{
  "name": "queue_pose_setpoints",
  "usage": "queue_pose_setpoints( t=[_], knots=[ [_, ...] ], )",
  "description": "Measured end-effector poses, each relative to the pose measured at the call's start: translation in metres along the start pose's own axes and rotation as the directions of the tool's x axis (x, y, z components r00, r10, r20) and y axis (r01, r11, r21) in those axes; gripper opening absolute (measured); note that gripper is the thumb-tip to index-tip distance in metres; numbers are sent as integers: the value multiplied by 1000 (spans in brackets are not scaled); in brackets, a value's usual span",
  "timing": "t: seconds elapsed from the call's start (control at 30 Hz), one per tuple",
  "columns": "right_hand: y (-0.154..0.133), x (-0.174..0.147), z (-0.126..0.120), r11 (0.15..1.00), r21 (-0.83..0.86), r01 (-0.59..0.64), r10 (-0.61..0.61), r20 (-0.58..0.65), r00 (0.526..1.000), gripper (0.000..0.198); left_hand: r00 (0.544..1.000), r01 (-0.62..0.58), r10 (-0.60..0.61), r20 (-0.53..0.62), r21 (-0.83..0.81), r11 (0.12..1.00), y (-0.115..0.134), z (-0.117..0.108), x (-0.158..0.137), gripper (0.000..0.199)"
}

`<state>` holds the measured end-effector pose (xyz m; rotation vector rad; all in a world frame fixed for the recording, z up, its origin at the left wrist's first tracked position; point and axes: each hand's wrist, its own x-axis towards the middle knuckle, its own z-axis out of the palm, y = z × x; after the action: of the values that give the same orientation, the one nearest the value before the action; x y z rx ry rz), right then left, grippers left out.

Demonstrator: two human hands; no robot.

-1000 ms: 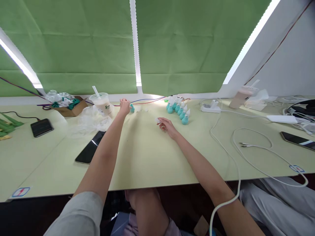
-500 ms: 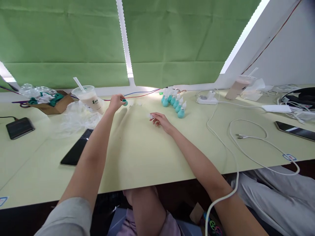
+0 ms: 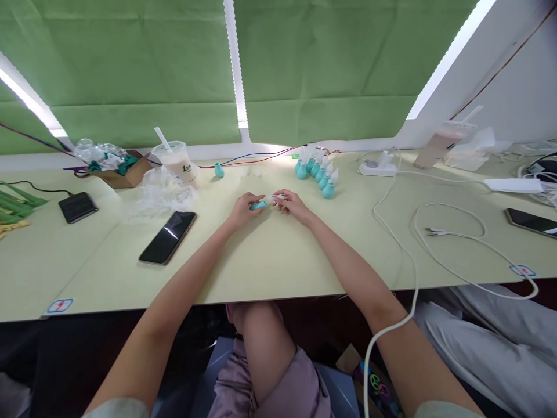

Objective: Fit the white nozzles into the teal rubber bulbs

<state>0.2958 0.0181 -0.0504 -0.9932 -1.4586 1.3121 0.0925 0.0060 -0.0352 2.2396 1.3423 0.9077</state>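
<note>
My left hand (image 3: pixel 243 210) is closed around a small teal squeeze bulb (image 3: pixel 258 205), held on its side above the middle of the table. Facing it, my right hand (image 3: pixel 293 205) pinches a small whitish nozzle (image 3: pixel 273 198) between thumb and fingers. The bulb and nozzle are close together, end to end; a slight gap seems to separate them. Behind my right hand stands a group of several teal bulbs with white pointed nozzles (image 3: pixel 328 188). One teal bulb without a nozzle (image 3: pixel 219 170) stands at the back left. Small whitish pieces (image 3: pixel 256 174) lie near it.
On the left are a black phone (image 3: pixel 167 237), crumpled clear plastic (image 3: pixel 163 191), a drink cup (image 3: pixel 176 162), a cardboard box (image 3: pixel 130 171) and a black device (image 3: pixel 78 207). A power strip (image 3: pixel 378 169), white cable (image 3: pixel 404 255) and another phone (image 3: pixel 531 222) are on the right.
My left hand has come from the back left toward the middle with a teal bulb, now beside my right hand. The view has shifted left. My right hand still holds the nozzle.
</note>
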Motion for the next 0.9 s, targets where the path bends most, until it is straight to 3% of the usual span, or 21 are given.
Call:
queue_pose_setpoints(
  t=[0.2,0.4,0.67,0.9],
  knots=[
    [5,1,2,997,-75,34,-34,3,999,40,996,21,-22,-88,-19,1000,0,9,-5,24],
    [3,0,2,991,-109,76,-79,-27,996,38,1000,-21,21,20,0,1000,1,12,-10,29],
    [-3,-6,10,984,-145,99,-102,-15,995,35,999,-20,15,38,146,989,-1,15,-12,28],
    [-6,-10,6,954,-285,90,-87,22,996,28,993,-113,100,66,246,963,-5,17,-15,21]
  ],
)
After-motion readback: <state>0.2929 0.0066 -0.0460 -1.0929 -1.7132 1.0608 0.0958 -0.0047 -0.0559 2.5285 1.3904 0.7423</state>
